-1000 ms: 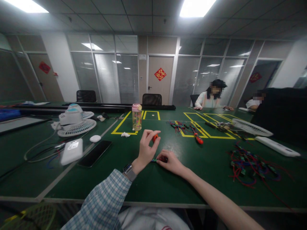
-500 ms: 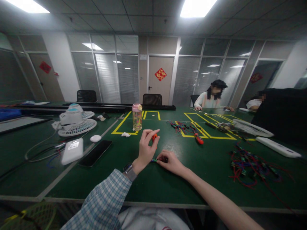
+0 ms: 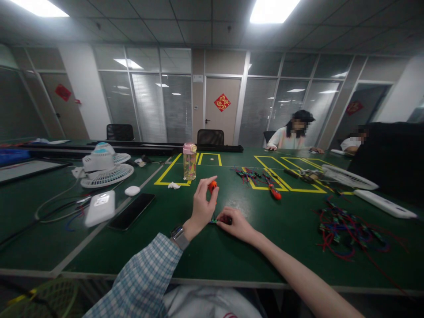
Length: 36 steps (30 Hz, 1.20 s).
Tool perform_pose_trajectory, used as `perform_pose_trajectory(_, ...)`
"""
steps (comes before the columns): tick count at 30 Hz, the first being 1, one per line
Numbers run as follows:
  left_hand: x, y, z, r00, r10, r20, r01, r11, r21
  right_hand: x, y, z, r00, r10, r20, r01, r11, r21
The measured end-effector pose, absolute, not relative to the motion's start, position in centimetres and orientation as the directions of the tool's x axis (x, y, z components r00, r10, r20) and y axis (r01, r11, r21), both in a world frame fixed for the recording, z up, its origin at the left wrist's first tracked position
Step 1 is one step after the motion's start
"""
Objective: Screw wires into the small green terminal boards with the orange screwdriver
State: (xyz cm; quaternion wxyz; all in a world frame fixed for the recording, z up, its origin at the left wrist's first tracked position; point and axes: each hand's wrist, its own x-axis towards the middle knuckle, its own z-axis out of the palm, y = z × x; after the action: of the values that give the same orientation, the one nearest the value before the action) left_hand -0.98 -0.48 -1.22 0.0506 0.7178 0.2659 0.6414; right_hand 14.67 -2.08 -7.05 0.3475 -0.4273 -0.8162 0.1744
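Note:
My left hand point(image 3: 202, 204) is raised a little over the green table point(image 3: 205, 251), its fingers pinched round the orange handle of a small screwdriver point(image 3: 212, 186) that stands upright. The screwdriver's shaft points down to a small dark part with wires point(image 3: 221, 220) lying on the table. My right hand point(image 3: 236, 223) rests on the table just right of it, fingers closed on that part and pressing it down. A watch sits on my left wrist, above a checked sleeve.
A drink bottle point(image 3: 189, 161) stands behind my hands. A phone point(image 3: 131, 211), a white box point(image 3: 100, 208) and fans point(image 3: 106, 170) lie to the left. Wire bundles point(image 3: 346, 230) lie at right, red-handled tools point(image 3: 273, 190) beyond. Two people sit at the far right.
My left hand's fingers have closed tighter on the orange handle, which now shows higher at the fingertips. The right hand has stayed put.

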Motion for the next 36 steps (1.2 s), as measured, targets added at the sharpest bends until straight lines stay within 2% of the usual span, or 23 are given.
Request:
perform_pose_trajectory(5,-1.10,-0.72,-1.07,0.031,0.413,0.910,0.368,-0.851,0.374,14.67,-2.05,-7.06,-0.395,0.816,0.422,0.572,0.578,-0.582)
perform_pose_trajectory(13,-1.23,-0.91,-0.98,0.096,0.481,0.872,0.297,-0.849,0.436,14.55,-2.32,-6.69,-0.386,0.824,0.414,0.579,0.566,-0.587)
perform_pose_trajectory(18,-1.15,-0.76,-0.94,0.094,0.478,0.873,0.290,-0.852,0.435,14.61,-2.18,-6.98,-0.385,0.826,0.412,0.569,0.564,-0.599)
perform_pose_trajectory(25,-0.96,-0.53,-1.09,0.023,0.415,0.909,0.392,-0.840,0.374,14.63,-2.11,-6.92,-0.385,0.825,0.413,0.572,0.565,-0.595)
perform_pose_trajectory(32,-1.12,-0.74,-0.95,0.083,0.424,0.902,0.324,-0.867,0.378,14.54,-2.25,-6.71,-0.386,0.828,0.407,0.568,0.561,-0.602)
perform_pose_trajectory(36,-0.97,-0.55,-1.02,0.041,0.431,0.901,0.352,-0.851,0.391,14.62,-2.09,-7.02,-0.388,0.823,0.415,0.571,0.568,-0.592)
